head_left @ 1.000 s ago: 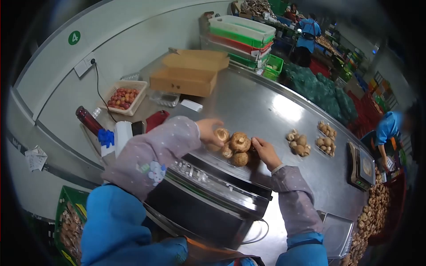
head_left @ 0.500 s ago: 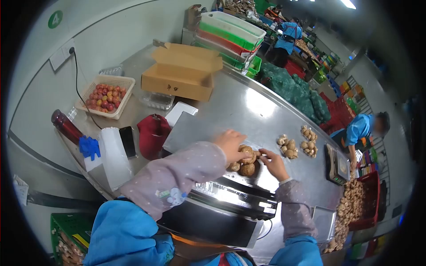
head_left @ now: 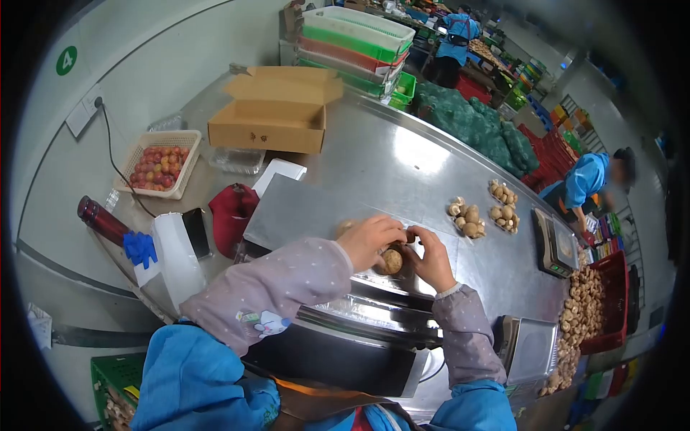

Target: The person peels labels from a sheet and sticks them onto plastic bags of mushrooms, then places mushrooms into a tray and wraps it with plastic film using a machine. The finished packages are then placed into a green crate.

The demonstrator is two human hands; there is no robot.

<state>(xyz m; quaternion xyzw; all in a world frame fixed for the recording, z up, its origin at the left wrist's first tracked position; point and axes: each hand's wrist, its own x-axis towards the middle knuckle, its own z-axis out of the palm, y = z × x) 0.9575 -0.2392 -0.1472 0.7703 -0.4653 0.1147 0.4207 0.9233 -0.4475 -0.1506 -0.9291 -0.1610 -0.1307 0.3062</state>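
A small group of brown-capped mushrooms [head_left: 391, 262] sits on the metal surface in front of me, partly hidden by my hands. My left hand [head_left: 374, 242] curls over the group from the left, fingers bent around it. From the right, my right hand [head_left: 433, 261] closes its thumb and fingers against the same mushrooms. The two sets of fingertips almost meet above them. Another pale brown mushroom [head_left: 346, 227] shows behind my left hand. Just below my hands lies a black and silver machine [head_left: 338, 352], apparently a wrapping machine, with shiny film along its top.
Several mushroom clusters [head_left: 468, 219] stand to the right, near a scale [head_left: 553, 244]. Loose mushrooms [head_left: 581, 305] spill beside a red crate [head_left: 614, 287]. Leftward are a red cap [head_left: 231, 215], a fruit basket [head_left: 190, 159] and a cardboard box [head_left: 267, 131]. A co-worker [head_left: 586, 179] stands at right.
My left hand has lowered over the mushrooms and now covers most of them. My right hand has moved in closer, left and slightly up. The view has shifted a little.
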